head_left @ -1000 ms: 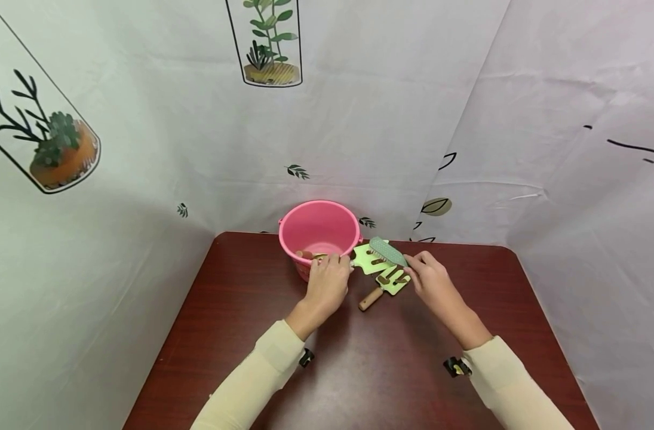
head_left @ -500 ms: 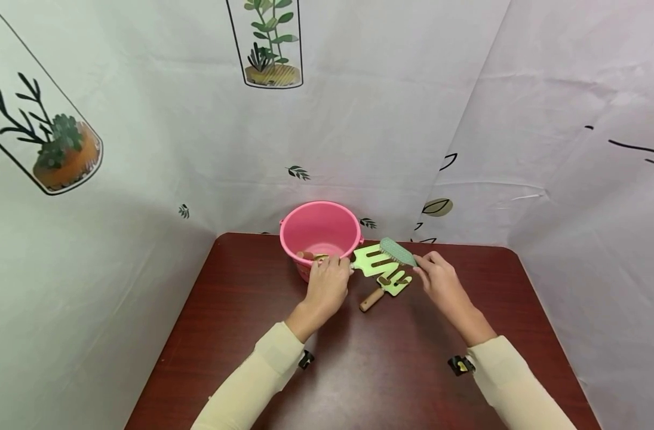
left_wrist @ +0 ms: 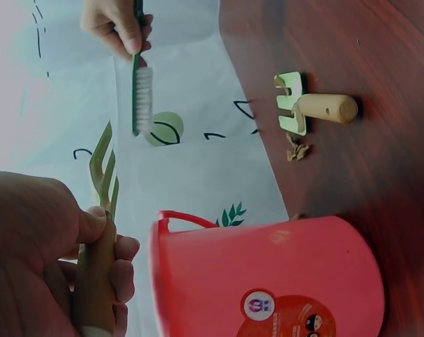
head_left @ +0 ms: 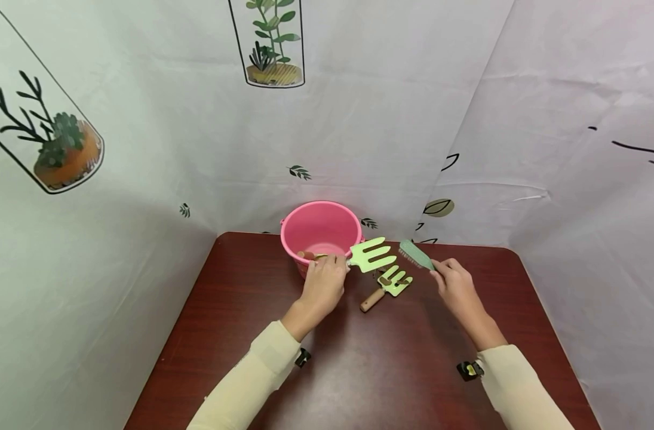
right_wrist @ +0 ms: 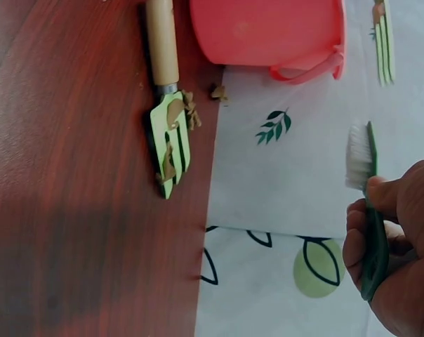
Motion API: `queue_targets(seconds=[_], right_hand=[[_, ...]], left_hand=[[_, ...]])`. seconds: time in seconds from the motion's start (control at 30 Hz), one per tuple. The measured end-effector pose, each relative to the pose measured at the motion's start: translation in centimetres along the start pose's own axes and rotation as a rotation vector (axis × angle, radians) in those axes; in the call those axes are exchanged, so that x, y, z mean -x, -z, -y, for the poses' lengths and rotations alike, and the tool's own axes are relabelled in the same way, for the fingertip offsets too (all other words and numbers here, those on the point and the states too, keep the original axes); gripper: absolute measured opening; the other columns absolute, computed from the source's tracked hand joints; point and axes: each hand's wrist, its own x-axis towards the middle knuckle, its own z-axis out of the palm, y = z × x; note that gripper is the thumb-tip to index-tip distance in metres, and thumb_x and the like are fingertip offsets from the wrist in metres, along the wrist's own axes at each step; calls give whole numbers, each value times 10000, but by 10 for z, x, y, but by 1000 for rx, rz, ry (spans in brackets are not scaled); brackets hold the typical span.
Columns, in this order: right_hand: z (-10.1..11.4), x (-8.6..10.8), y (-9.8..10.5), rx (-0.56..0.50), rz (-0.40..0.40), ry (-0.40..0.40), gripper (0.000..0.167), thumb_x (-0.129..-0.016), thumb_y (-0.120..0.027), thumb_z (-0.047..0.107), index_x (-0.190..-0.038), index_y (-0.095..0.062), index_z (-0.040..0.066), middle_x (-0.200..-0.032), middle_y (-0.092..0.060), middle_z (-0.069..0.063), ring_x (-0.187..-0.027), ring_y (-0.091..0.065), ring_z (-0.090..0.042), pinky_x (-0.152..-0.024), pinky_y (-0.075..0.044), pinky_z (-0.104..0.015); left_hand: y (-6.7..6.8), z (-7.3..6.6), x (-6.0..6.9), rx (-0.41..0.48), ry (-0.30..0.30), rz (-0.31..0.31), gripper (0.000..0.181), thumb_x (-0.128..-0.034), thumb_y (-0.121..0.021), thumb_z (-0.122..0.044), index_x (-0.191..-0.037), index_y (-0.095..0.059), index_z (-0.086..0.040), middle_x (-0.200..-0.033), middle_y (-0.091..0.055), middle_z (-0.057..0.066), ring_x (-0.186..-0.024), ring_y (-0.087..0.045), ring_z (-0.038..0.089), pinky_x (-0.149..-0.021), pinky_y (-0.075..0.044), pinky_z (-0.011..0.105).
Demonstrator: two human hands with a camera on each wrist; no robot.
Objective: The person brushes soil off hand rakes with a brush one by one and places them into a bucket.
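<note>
One brush (head_left: 415, 254), handle (right_wrist: 375, 249) half-hidden

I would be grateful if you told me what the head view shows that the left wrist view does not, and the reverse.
Only the head view shows the inside of the bucket, the printed jars and both sleeves.
Only the left wrist view shows the round logo on the bucket's side.
Both show the left hand holding a fork, the right hand holding a brush, and a second fork on the table.

Left hand (head_left: 323, 286) and right hand (head_left: 458, 291) grip apart, both arms (head_left: 254, 373) outstretched.
</note>
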Motion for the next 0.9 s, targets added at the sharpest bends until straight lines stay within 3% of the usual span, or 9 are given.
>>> queue_targets(seconds=[0.3,0.53,0.83,0.9], right_hand=[[-7,11,4,6,-24,0,276,-928,-709,-30,-1184,-694,-133,-948,-605,-209,-755,-617,-305,-623,-516,-441],[-15,18,3,23,-24,0,275,-925,-713,-29,-1178,-696,-135,-937,-602,-204,-734,-599,-276,-596,-502,-410],[-32,30,-2,22,-28,-13,285,-915,-720,-43,-1182,-693,-139,-939,-599,-207,-732,-591,-275,-581,-494,-393],[-37,33,-4,24,-35,-10,294,-908,-724,-50,-1187,-693,-135,-934,-601,-204,-736,-582,-274,-582,-484,-392]], left_hand=[[8,12,0,27,30,-44,129,-907,-737,-81,-968,-625,-55,-845,-658,88,-809,-663,279,-641,-507,436],[14,26,-4,59,58,-6,210,-891,-749,-54,-1064,-638,-10,-945,-695,143,-865,-672,311,-749,-550,483],[23,47,-14,101,122,76,329,-824,-818,-45,-1072,-617,35,-887,-621,157,-813,-632,303,-653,-540,423],[25,51,-16,100,130,77,286,-853,-793,-44,-1061,-620,45,-884,-605,165,-806,-632,309,-662,-545,432]])
